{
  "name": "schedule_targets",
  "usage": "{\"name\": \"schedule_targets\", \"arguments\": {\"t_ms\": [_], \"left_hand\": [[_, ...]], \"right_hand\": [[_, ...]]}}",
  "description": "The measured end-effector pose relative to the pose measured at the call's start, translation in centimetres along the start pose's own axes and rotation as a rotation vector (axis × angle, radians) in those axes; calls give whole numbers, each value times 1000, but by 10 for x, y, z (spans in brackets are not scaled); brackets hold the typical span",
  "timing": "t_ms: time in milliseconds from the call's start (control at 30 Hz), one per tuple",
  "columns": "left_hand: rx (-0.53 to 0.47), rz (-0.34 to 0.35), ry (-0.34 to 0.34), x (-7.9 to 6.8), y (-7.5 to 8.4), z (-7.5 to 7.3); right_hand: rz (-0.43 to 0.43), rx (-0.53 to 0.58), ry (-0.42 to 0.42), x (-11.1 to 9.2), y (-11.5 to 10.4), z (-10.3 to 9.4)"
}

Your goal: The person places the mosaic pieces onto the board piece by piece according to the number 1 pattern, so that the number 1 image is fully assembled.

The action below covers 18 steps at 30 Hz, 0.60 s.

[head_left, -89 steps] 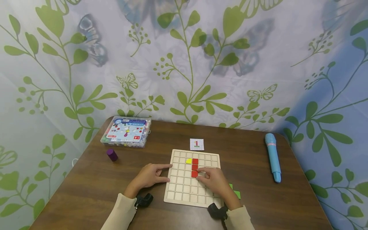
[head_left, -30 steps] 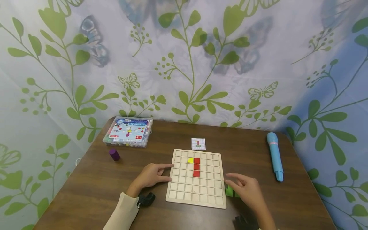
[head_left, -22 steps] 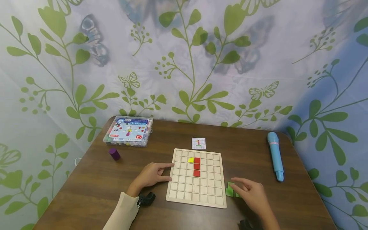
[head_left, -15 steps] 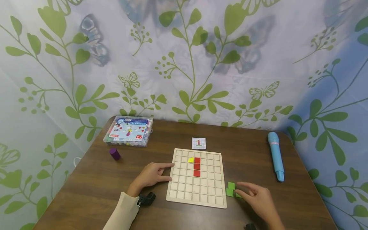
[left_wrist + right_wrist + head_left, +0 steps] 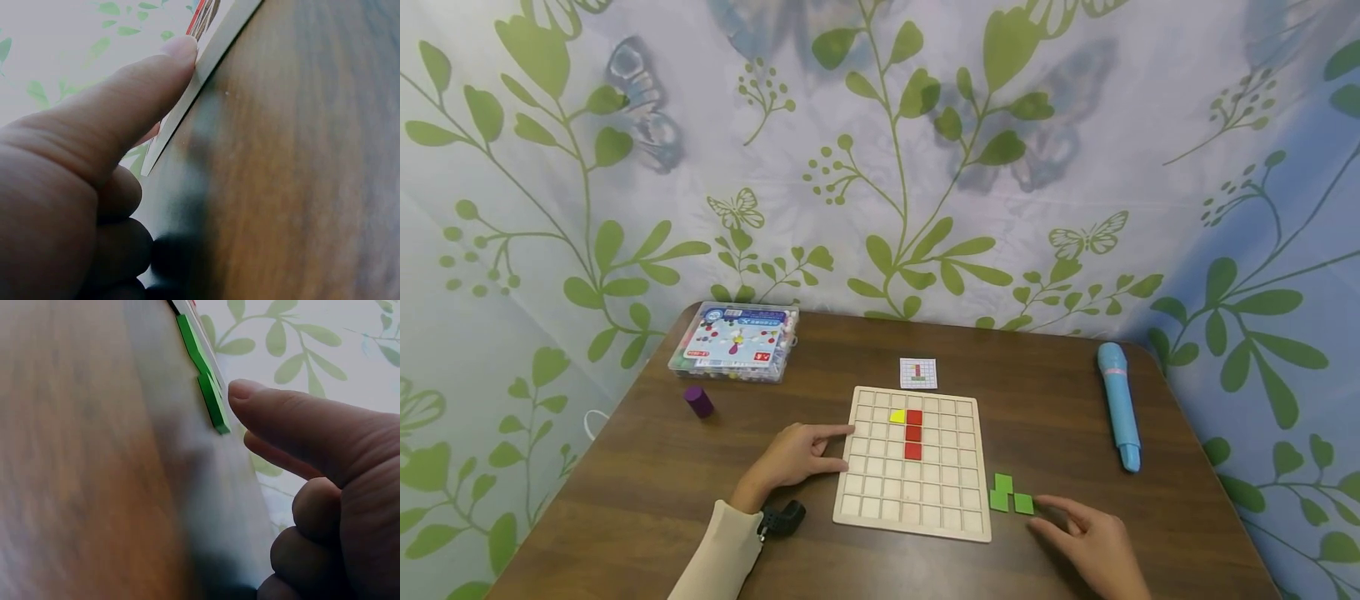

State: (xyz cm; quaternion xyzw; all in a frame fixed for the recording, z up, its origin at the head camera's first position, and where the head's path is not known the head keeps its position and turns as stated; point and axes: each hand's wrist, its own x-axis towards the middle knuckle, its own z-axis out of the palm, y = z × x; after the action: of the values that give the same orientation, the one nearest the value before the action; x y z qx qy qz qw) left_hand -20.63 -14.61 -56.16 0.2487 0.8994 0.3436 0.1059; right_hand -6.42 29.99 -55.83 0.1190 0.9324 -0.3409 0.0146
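Observation:
A pale wooden grid board (image 5: 951,502) lies flat on the table, with three red square tiles (image 5: 913,433) in one column and a yellow quarter-round tile (image 5: 898,416) left of the topmost. My left hand (image 5: 797,457) touches the board's left edge with straight index finger and thumb; its other fingers curl under. Three green square tiles (image 5: 1003,483) lie just right of the board. My right hand (image 5: 1093,540) is beside the nearest green tile (image 5: 1023,504), thumb and index finger apart and nothing between them. In the right wrist view, the thumb stands just off a green tile (image 5: 214,403).
A small printed pattern card (image 5: 918,374) lies behind the board. At the back left are a clear plastic case (image 5: 733,342) of small parts and a purple cylinder (image 5: 698,402). A blue microphone (image 5: 1118,408) lies at the right, and a patterned cloth (image 5: 880,167) hangs behind the table.
The right hand has left the lowest red tile on the board and moved right and toward the front, past the green tiles, uncovering them. The left hand stays at the board's edge.

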Motion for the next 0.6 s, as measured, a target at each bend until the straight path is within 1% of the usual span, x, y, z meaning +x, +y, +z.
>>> {"name": "schedule_targets", "arguments": {"t_ms": [167,600], "left_hand": [[2,3,1,1,1,-1],[11,13,7,1,1,0]], "right_hand": [[-21,-36,-16,3,1,-3],[-34,-47,-43,7,-1,1]]}}
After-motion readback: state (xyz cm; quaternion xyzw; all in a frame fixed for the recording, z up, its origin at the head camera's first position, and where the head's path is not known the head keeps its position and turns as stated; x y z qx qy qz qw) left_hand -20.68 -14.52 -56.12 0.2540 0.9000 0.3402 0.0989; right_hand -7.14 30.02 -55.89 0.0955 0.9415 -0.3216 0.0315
